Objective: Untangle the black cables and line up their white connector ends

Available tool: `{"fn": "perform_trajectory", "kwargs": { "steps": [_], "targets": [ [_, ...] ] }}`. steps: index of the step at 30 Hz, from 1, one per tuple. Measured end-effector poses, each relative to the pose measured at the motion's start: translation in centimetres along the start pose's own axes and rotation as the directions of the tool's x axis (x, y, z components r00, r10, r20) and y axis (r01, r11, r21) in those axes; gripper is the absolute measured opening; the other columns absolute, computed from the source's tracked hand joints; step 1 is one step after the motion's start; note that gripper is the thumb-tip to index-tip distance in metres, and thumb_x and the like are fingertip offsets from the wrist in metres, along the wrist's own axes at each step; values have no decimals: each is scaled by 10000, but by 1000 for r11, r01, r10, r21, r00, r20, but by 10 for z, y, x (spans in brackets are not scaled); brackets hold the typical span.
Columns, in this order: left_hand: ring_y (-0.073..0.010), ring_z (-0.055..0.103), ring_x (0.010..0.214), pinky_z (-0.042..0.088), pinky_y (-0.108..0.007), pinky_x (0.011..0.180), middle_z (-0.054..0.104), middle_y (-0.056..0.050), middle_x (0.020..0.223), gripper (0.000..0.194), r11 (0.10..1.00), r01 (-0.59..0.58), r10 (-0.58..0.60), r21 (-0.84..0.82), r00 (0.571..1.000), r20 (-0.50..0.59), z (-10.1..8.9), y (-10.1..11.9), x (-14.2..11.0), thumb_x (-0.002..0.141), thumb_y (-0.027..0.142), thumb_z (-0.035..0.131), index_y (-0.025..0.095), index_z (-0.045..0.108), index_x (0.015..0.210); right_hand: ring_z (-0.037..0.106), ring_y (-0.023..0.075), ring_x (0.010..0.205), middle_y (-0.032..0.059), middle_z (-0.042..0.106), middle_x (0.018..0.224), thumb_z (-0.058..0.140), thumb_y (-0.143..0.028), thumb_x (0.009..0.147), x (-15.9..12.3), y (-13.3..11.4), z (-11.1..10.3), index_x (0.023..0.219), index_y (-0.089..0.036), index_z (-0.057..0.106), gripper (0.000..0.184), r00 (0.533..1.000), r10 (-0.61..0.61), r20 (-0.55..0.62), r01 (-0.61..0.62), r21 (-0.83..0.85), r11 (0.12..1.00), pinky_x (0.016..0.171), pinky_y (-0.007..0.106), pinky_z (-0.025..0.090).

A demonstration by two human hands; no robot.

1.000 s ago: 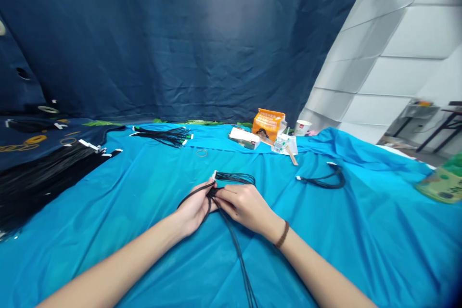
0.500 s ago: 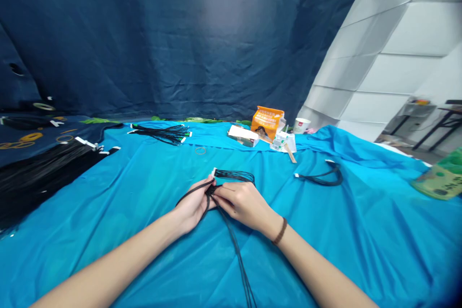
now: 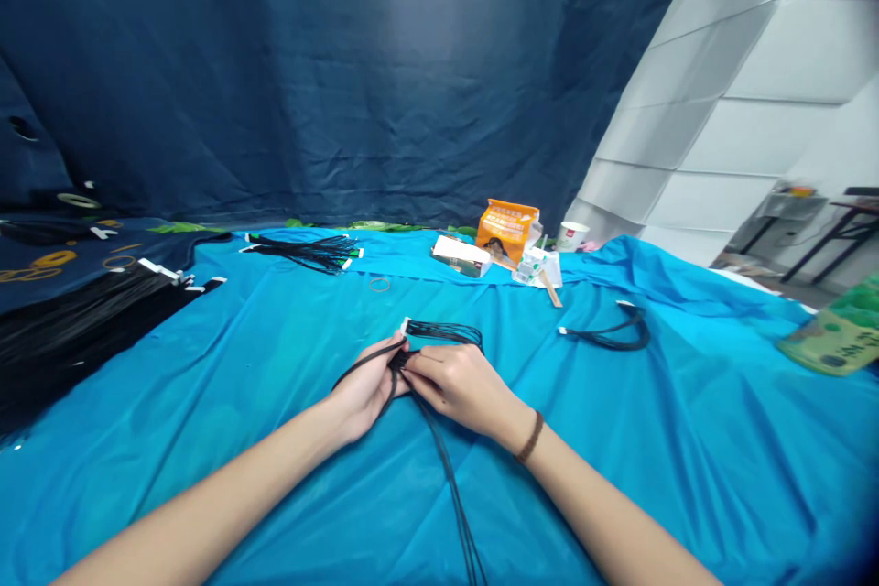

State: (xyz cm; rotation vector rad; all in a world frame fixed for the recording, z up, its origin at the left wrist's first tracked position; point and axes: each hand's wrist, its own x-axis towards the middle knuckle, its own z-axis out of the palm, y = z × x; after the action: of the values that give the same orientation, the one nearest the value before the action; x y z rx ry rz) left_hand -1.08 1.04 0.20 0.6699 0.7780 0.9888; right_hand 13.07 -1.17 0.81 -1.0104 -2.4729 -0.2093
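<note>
Black wires with a white connector make up a wire bundle between my hands, over the blue cloth. My left hand is closed around it, with one loop passing over the back of the hand and the white connector sticking up past the fingertips. My right hand pinches the wires at the middle of the bundle, fingertips against those of the left. Loose wire ends trail down toward me over the cloth. What exactly lies between the fingertips is hidden.
Left lies a thick pile of black wires. Farther back are another bundle and a rubber band. An orange bag, white box and paper cup stand behind. A curved bundle lies right, near a green-yellow package.
The view has shifted slightly, so everything sits a little higher and farther left. Both hands keep the same hold on the wire bundle, with hardly any finger movement visible.
</note>
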Motion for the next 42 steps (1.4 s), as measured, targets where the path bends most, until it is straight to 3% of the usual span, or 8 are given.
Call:
{"fn": "perform_trajectory", "kwargs": {
  "steps": [14, 21, 27, 33, 42],
  "targets": [
    [-87, 522, 497, 467, -231, 528, 562, 5, 578, 136, 998, 38, -38, -51, 999, -14, -1, 0, 1, 788, 164, 484, 134, 544, 669, 542, 123, 639, 11, 597, 720, 421, -216, 874, -1, 2, 0, 816, -178, 569, 164, 999, -7, -45, 8, 17, 1000, 572, 235, 336],
    [-80, 518, 474, 452, -213, 511, 560, 10, 550, 173, 994, 23, -26, -108, 999, -29, 1, 3, 2, 810, 139, 441, 138, 526, 659, 519, 111, 604, 14, 575, 674, 389, -244, 890, -1, 2, -5, 811, -168, 584, 224, 985, -4, -171, 11, 37, 999, 547, 229, 323],
    [-103, 573, 537, 496, -272, 656, 597, -13, 565, 207, 996, 10, -11, -84, 1000, -7, 4, 6, 2, 822, 139, 415, 135, 525, 647, 468, 105, 534, 3, 524, 588, 418, -203, 864, -1, 1, -8, 774, -151, 586, 198, 941, 23, -336, -12, 37, 999, 525, 233, 324],
    [-161, 641, 655, 497, -331, 751, 649, -67, 636, 204, 995, 48, -49, -82, 999, -1, 1, 6, 5, 827, 157, 404, 137, 503, 651, 509, 108, 562, 11, 568, 628, 466, -175, 840, -1, 3, -8, 835, -154, 572, 108, 870, 72, -488, -34, 87, 996, 554, 225, 371],
    [-187, 659, 676, 510, -326, 736, 669, -98, 710, 151, 998, 53, -54, -42, 998, -29, -1, 7, 4, 824, 188, 408, 149, 474, 693, 589, 126, 634, 37, 644, 787, 425, -188, 867, -2, 5, -8, 927, -164, 545, 136, 789, 219, -574, -166, 144, 976, 596, 229, 422]
  ]
}}
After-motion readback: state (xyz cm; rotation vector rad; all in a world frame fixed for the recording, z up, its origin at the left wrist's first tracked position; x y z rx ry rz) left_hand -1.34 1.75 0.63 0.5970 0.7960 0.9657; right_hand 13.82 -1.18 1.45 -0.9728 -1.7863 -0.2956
